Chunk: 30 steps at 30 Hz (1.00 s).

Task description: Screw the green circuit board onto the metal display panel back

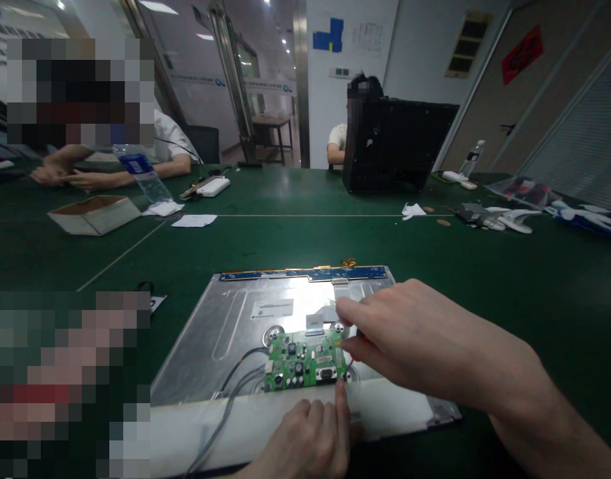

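A green circuit board (305,356) lies on the metal back of a flat display panel (235,313), with grey and black cables (235,378) running from its left side. My right hand (390,332) is closed around a screwdriver (355,357), mostly hidden by the fingers; a bit of red handle and a thin shaft show, the tip at the board's lower right corner. From below, my left hand (310,439) reaches over a white strip (395,406) along the panel's near edge. Its index finger is stretched out against that same corner, the other fingers bent.
Across the green table (285,243), one person sits at the left and another behind a black monitor (400,146). An open box (96,216), a water bottle (143,174) and paper (194,221) stand left. White gloves (510,219) lie right. The lower left is pixelated.
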### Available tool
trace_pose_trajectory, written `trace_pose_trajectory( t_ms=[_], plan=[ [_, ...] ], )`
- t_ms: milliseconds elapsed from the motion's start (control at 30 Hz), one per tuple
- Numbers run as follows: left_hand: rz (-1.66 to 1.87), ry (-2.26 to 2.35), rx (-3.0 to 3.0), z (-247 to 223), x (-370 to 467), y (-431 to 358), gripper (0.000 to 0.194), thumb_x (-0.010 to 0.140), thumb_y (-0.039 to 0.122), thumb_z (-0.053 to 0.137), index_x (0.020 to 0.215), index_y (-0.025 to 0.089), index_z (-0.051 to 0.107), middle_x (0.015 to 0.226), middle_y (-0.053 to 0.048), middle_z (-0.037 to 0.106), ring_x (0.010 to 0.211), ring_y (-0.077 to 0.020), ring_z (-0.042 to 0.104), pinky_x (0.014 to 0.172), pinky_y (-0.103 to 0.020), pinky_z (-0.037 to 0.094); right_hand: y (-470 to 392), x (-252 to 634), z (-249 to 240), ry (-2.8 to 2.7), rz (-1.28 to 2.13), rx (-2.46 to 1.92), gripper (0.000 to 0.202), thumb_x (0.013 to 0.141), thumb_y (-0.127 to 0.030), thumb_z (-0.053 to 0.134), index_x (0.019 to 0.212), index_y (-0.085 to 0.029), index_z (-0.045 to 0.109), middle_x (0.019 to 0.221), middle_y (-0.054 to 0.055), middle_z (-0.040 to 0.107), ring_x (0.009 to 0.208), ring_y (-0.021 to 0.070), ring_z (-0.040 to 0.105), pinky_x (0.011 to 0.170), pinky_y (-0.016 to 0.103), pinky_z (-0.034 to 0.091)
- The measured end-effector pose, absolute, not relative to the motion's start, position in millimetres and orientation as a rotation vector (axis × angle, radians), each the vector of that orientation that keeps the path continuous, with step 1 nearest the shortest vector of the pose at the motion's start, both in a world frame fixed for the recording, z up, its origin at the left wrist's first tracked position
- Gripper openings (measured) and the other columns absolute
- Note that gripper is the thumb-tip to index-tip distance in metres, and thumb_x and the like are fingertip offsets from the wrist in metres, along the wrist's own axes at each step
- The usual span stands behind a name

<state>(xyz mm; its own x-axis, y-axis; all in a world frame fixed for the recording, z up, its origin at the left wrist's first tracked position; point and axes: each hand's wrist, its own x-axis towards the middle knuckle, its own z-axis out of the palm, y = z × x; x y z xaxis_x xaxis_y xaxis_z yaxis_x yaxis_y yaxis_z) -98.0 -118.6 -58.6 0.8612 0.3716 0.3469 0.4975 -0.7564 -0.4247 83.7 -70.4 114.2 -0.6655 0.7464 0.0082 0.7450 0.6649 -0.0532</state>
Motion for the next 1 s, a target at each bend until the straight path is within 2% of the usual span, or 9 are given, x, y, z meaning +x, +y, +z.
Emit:
trace_pose_trajectory(
  t_ms=[233,433,700,800,900,1000],
  plan=[
    [-0.324,-0.646,-2.525,-54.7,-96.8,-117.8,0.032,0.091,0.025,0.051,0.108,-0.002,0.056,0.060,-0.002,0.061,0.046,-0.0148,0.054,0.045,-0.032,0.032,-71.1,83.8,117.2,-2.888,0.137,-1.209,0.005,0.088,-0.020,0.050,0.093,-0.020,0.052,0.074,0.000,0.064,0.058,0.0143,0.054,0.048,0.029,0.025],
    [-0.345,-0.647,-2.525,-51.7,-95.2,-118.0,0.029,0.092,0.023,0.049,0.106,-0.001,0.056,0.061,-0.002,0.061,0.046,-0.0146,0.054,0.045,-0.032,0.032,-73.0,86.9,117.7,-2.920,0.148,-1.102,0.012,0.088,-0.019,0.051,0.099,-0.020,0.047,0.080,0.000,0.063,0.065,0.0154,0.055,0.050,0.029,0.028],
    [-0.337,-0.655,-2.547,-53.5,-96.5,-115.7,0.027,0.094,0.023,0.046,0.106,0.000,0.054,0.061,0.000,0.059,0.045,-0.0136,0.052,0.044,-0.031,0.032,-73.0,87.5,120.0,-2.968,0.232,-0.986,0.017,0.084,-0.012,0.051,0.096,-0.021,0.045,0.082,-0.001,0.062,0.063,0.0139,0.051,0.051,0.028,0.030],
    [-0.332,-0.656,-2.537,-52.7,-96.7,-116.3,0.026,0.093,0.024,0.047,0.104,0.002,0.054,0.061,-0.001,0.060,0.045,-0.0136,0.053,0.044,-0.031,0.033,-72.7,86.7,120.3,-2.963,0.242,-0.999,0.015,0.086,-0.015,0.051,0.098,-0.021,0.047,0.084,0.000,0.063,0.066,0.0150,0.054,0.052,0.028,0.032],
    [-0.343,-0.634,-2.533,-52.1,-96.1,-116.9,0.027,0.092,0.024,0.048,0.103,0.001,0.055,0.060,-0.002,0.060,0.045,-0.0150,0.053,0.044,-0.031,0.033,-72.6,85.4,119.7,-2.916,0.235,-1.098,0.015,0.089,-0.026,0.052,0.103,-0.020,0.050,0.087,0.002,0.065,0.072,0.0173,0.058,0.055,0.029,0.035],
    [-0.327,-0.629,-2.528,-52.8,-95.6,-116.5,0.030,0.091,0.023,0.049,0.107,-0.001,0.055,0.059,-0.002,0.060,0.045,-0.0158,0.054,0.043,-0.031,0.034,-71.5,83.5,118.0,-2.856,0.199,-1.217,0.019,0.090,-0.035,0.054,0.102,-0.020,0.053,0.086,0.002,0.067,0.070,0.0174,0.060,0.054,0.029,0.034]
  ],
)
